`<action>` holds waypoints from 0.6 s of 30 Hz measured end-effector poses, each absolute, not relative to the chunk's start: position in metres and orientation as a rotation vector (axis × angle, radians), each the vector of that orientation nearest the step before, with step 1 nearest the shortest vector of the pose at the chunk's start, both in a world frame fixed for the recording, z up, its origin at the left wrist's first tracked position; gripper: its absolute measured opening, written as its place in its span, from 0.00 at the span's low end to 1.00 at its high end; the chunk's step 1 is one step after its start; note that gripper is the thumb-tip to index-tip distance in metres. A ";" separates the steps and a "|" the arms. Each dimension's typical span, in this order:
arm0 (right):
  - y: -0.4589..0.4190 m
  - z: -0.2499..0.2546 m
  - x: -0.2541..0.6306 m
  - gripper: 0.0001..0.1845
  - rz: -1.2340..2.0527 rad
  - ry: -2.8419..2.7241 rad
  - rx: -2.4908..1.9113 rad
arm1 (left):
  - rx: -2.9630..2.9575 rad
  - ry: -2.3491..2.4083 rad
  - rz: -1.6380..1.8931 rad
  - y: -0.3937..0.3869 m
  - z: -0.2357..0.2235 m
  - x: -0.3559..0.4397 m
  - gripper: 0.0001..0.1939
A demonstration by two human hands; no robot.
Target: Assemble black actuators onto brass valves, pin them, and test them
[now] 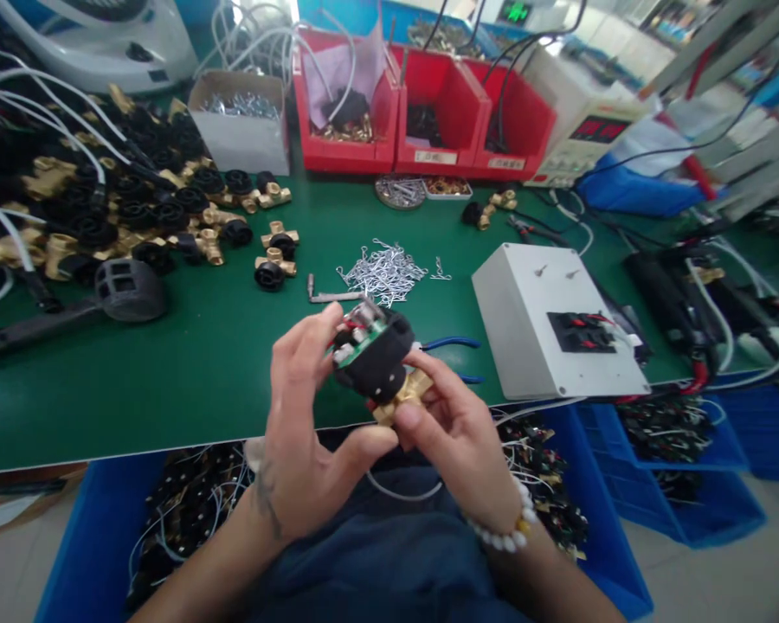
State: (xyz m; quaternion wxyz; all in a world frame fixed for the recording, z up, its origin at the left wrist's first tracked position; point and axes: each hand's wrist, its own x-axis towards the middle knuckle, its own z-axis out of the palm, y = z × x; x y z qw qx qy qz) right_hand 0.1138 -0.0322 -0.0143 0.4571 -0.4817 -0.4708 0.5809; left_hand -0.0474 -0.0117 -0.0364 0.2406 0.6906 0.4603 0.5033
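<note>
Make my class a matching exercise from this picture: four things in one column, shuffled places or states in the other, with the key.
1. Brass fitting
2. Silver clips
3. Red bins
4. Light grey box

A. Side by side, beyond the clips
B. Bearing a black panel
C. Held in the right hand
D. Heaped on the green table

Pairs: 1-C, 2-D, 3-A, 4-B
</note>
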 end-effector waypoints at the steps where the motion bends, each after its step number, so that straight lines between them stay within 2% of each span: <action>1: -0.033 -0.016 0.111 0.27 1.427 -1.184 -1.169 | 1.891 1.252 1.364 -0.011 -0.035 -0.048 0.37; 6: -0.036 -0.016 0.101 0.25 1.535 -1.089 -1.161 | 1.888 1.357 1.473 -0.010 -0.029 -0.042 0.29; 9: -0.035 -0.011 0.099 0.24 1.468 -1.084 -1.226 | 1.747 1.413 1.476 -0.011 -0.031 -0.036 0.25; 13: -0.031 -0.009 0.099 0.19 1.451 -1.083 -1.222 | 1.742 1.410 1.511 -0.011 -0.033 -0.030 0.26; 18: -0.032 -0.014 0.104 0.18 1.321 -1.091 -1.313 | 1.733 1.387 1.473 0.002 -0.040 -0.038 0.23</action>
